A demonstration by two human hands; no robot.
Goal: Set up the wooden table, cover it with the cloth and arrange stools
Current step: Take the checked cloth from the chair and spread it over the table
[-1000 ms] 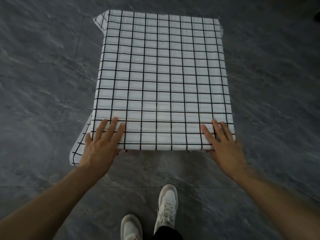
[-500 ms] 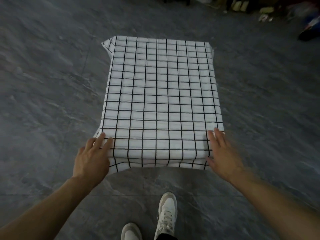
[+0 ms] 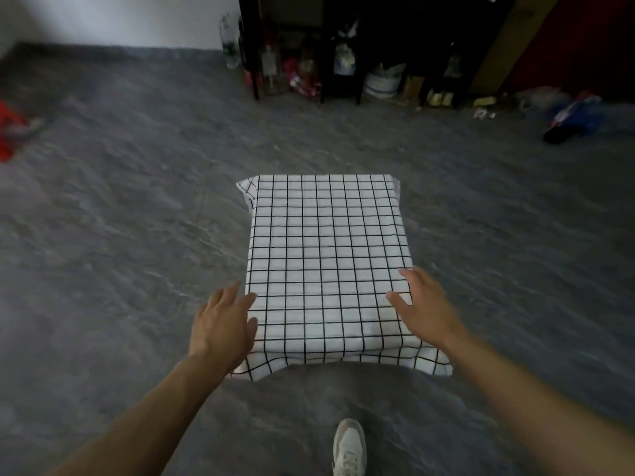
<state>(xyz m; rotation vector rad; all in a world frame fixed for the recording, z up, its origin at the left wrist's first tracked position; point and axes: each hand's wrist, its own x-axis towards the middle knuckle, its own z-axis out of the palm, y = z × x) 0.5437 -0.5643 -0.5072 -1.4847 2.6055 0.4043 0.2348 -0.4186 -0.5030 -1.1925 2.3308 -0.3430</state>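
Observation:
A white cloth with a black grid point(image 3: 326, 262) lies flat over the low table and hides its top entirely; its near edge hangs down over the front. My left hand point(image 3: 221, 329) is at the near left corner, fingers straight, beside the cloth's edge. My right hand point(image 3: 424, 309) is over the near right corner with fingers spread and straight. Whether either hand touches the cloth is unclear. No stool shows in the head view.
Grey stone-look floor surrounds the table. A dark shelf unit point(image 3: 288, 46) with bottles and clutter stands at the far wall. A red thing point(image 3: 10, 132) lies far left, a blue and dark heap point(image 3: 574, 121) far right. My white shoe point(image 3: 348, 448) is near the bottom.
My head has lifted, so the table sits lower and smaller and the far wall shows. Both hands slid back from the tabletop to the near corners, and more cloth hangs over the near edge.

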